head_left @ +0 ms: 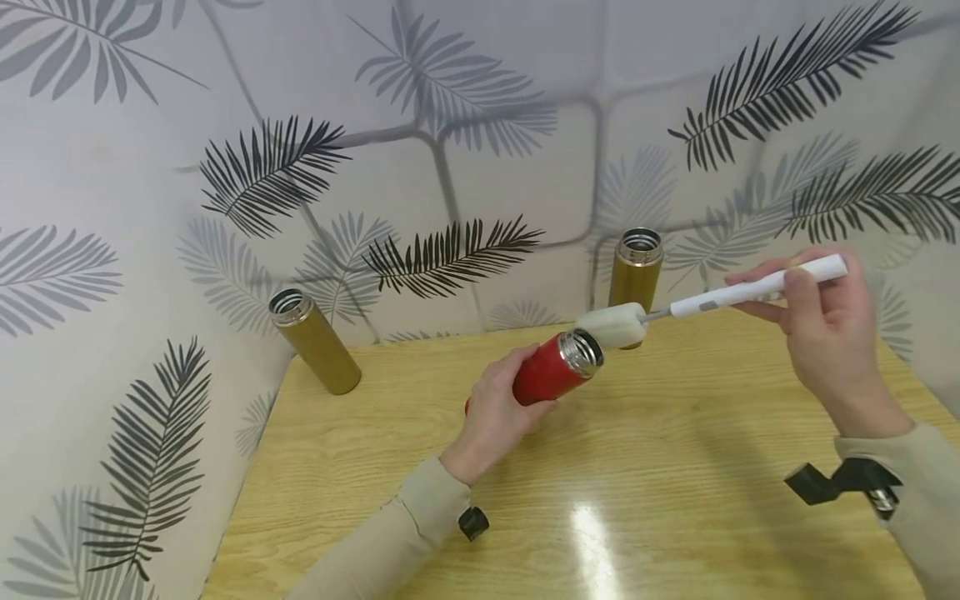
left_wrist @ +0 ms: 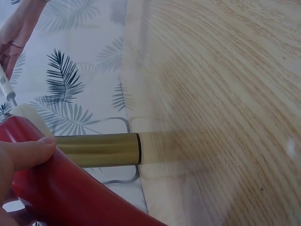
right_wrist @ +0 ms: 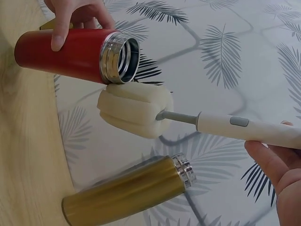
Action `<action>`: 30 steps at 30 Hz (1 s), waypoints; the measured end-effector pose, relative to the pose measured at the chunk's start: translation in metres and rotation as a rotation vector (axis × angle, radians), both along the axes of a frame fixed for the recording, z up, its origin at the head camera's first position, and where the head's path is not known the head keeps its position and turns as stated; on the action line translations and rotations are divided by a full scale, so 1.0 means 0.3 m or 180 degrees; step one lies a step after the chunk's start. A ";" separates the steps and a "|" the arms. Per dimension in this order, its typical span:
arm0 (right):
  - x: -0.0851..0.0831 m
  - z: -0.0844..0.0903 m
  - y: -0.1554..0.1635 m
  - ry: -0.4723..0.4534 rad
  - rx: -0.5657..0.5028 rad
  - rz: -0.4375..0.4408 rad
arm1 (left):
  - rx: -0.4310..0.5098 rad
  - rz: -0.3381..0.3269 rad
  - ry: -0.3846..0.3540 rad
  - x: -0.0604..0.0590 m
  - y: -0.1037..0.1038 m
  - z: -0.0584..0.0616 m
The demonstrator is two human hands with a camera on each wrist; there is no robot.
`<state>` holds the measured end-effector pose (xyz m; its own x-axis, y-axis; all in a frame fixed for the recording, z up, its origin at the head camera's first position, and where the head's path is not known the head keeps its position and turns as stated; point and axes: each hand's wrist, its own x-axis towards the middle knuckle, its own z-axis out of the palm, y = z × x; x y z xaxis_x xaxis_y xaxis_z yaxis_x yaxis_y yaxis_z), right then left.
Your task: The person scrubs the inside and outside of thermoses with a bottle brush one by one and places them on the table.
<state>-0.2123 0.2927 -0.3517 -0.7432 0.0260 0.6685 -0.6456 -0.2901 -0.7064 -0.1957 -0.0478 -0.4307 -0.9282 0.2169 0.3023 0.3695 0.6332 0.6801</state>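
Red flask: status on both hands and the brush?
Left hand grips red flask, tilted, mouth open. Right hand holds brush; sponge head just outside the rim, not in. Nothing between them; gold flasks stand apart.

Red flask (right_wrist: 66, 54) lies tilted near the top left corner of the view, gripped by the left hand (right_wrist: 77, 14), thumb across its body; open steel mouth faces right. Sponge brush (right_wrist: 136, 110) sits just below the mouth, foam head touching or nearly touching the rim. White handle runs right into the right hand (right_wrist: 277, 167), fingers under it. Gold flask (right_wrist: 127, 195) stands at the tabletop (right_wrist: 23, 141) edge, lidless.
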 end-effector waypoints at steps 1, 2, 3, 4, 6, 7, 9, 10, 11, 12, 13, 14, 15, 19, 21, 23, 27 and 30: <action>0.004 0.000 0.001 -0.0031 -0.0005 0.0000 | 0.0042 0.0031 -0.0028 0.000 -0.001 0.000; 0.009 0.000 0.001 -0.0070 0.0018 -0.0030 | 0.0086 0.0063 -0.0058 -0.001 -0.003 0.000; 0.013 0.000 0.002 -0.0100 0.0019 -0.0033 | 0.0134 0.0094 -0.0087 -0.001 -0.005 0.001; 0.018 -0.001 0.004 -0.0117 0.0025 -0.0031 | 0.0161 0.0123 -0.0086 -0.003 -0.007 0.000; 0.026 -0.003 0.006 -0.0132 0.0047 -0.0039 | 0.0227 0.0155 -0.0082 -0.007 -0.013 0.002; 0.030 -0.003 0.007 -0.0137 0.0071 -0.0049 | 0.0246 0.0163 -0.0075 -0.009 -0.016 0.002; 0.039 -0.002 0.007 -0.0136 0.0101 -0.0057 | 0.0288 0.0167 -0.0063 -0.014 -0.022 0.003; 0.045 0.000 0.007 -0.0158 0.0148 -0.0108 | 0.0327 0.0159 -0.0058 -0.016 -0.025 0.003; 0.049 0.001 0.006 -0.0175 0.0171 -0.0138 | 0.0379 0.0154 -0.0082 -0.018 -0.028 0.003; 0.054 0.002 0.006 -0.0201 0.0207 -0.0193 | 0.0448 0.0143 -0.0106 -0.020 -0.031 0.003; 0.058 0.003 0.005 -0.0201 0.0164 -0.0180 | 0.0518 0.0131 -0.0139 -0.023 -0.034 0.002; 0.063 0.001 0.006 -0.0202 0.0116 -0.0193 | 0.0589 0.0120 -0.0186 -0.025 -0.037 0.001; 0.065 -0.002 0.008 -0.0173 0.0136 -0.0269 | 0.0672 0.0106 -0.0246 -0.027 -0.040 0.002; 0.102 -0.020 0.005 -0.0022 0.0183 -0.0658 | 0.0927 0.0053 -0.0597 -0.014 -0.064 0.005; 0.119 -0.029 0.003 -0.0003 0.0208 -0.0805 | 0.1042 0.0033 -0.0795 -0.005 -0.075 0.008; 0.138 -0.036 0.001 -0.0071 0.0057 -0.0752 | 0.1150 0.0022 -0.0992 0.004 -0.085 0.012; 0.185 -0.045 -0.004 -0.0259 -0.0279 -0.0620 | 0.1326 -0.0001 -0.1254 0.023 -0.103 0.017; 0.223 -0.047 -0.013 -0.0339 -0.0367 -0.0605 | 0.1415 -0.0046 -0.1299 0.031 -0.114 0.014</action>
<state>-0.1455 0.2889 -0.3659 -0.7839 0.2437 0.5711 -0.6199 -0.2531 -0.7428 -0.1864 -0.0821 -0.4265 -0.9862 0.1650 -0.0132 0.0293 0.2525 0.9672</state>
